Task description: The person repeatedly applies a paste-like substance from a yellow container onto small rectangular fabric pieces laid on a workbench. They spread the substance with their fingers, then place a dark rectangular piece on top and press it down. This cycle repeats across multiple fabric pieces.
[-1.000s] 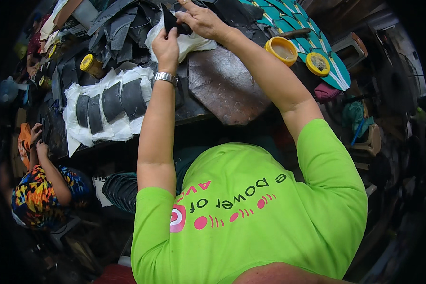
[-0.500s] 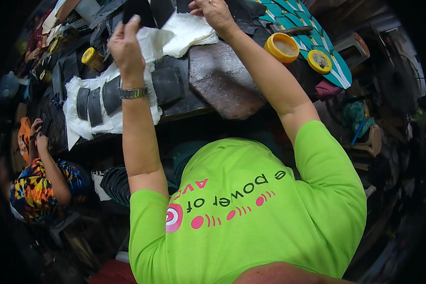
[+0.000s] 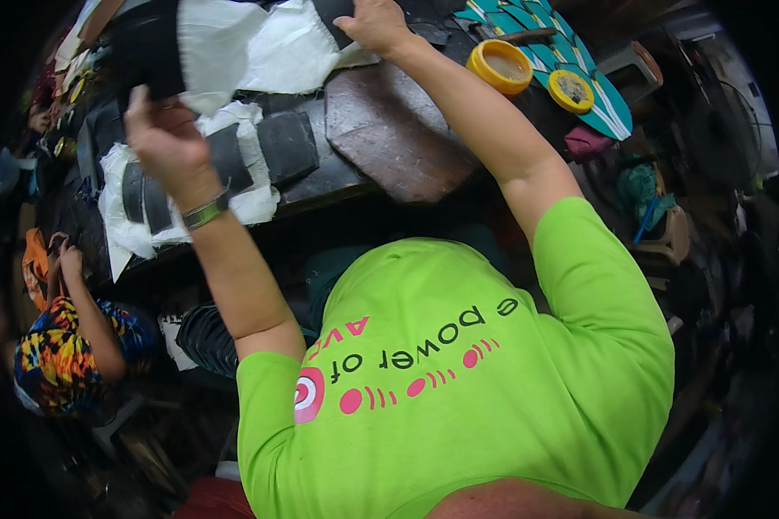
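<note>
My left hand [image 3: 166, 143], smeared by motion, has its thumb and fingers closed at the lower edge of a black sheet piece [image 3: 151, 52], which is blurred too. White cloth [image 3: 290, 52] spreads over the table between my hands. At the top edge of the picture my right hand [image 3: 376, 26] is closed, its fingertips by another black piece [image 3: 333, 13]; what they grip is partly cut off. Below my left hand, several curved black pieces [image 3: 228, 160] lie on a second white cloth [image 3: 264, 203]. A separate black piece [image 3: 287, 145] lies to their right.
A worn brown board [image 3: 398, 138] overhangs the table's near edge. To the right stand an open yellow tub [image 3: 500, 67] and a yellow lid [image 3: 571, 91] beside teal sheets with straps [image 3: 610, 112]. At the left, another person's hands [image 3: 67, 259] hold something dark.
My left hand has moved left and toward me, and the black piece at it has shifted left. More white cloth shows between my hands. The right hand has moved slightly relative to the cloth.
</note>
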Motion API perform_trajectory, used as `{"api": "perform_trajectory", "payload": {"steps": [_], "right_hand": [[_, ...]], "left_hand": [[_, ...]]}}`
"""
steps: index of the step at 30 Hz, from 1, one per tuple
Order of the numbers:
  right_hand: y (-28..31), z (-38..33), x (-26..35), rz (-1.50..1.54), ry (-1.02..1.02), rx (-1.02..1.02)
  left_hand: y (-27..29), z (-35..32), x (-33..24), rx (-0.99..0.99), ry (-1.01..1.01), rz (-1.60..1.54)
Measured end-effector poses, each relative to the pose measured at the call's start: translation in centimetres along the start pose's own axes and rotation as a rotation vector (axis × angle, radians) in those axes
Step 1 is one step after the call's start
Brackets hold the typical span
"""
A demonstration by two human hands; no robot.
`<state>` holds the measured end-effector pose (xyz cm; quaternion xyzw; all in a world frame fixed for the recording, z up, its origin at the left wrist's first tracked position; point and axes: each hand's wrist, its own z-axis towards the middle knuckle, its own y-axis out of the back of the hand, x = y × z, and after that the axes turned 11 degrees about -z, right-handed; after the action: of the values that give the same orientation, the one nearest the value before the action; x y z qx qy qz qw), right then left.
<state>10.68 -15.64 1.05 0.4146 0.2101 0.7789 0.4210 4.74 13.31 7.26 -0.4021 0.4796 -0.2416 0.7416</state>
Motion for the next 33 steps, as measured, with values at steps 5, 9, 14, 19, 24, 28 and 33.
{"api": "perform_trajectory", "payload": {"steps": [5, 9, 14, 19, 24, 28, 33], "right_hand": [[1.7, -1.7, 0.6, -0.269, 0.150, -0.249], [6.9, -8.5, 1.5, -0.041, 0.168, 0.020], [10.5, -20.8, 3.3, -0.390, 0.137, 0.633], [8.6, -20.8, 2.0, -0.449, 0.059, 0.517], [5.9, -15.2, -2.3, -0.485, -0.070, 0.491], [4.9, -13.2, -4.4, -0.406, -0.127, 0.448], [7.4, -16.6, -2.6, -0.150, 0.040, 0.248]], "left_hand": [[-2.0, -1.3, -4.7, 0.188, -0.224, 0.051], [-0.4, -5.1, -3.4, 0.195, -0.023, 0.186], [2.2, -11.6, 4.1, 0.357, 0.267, 0.488], [3.9, -14.4, 10.3, 0.598, 0.417, 0.827], [4.9, -15.4, 11.5, 0.727, 0.118, 0.863], [4.9, -15.8, 11.2, 0.635, 0.186, 0.857], [4.4, -15.0, 10.4, 0.342, 0.333, 0.627]]}}
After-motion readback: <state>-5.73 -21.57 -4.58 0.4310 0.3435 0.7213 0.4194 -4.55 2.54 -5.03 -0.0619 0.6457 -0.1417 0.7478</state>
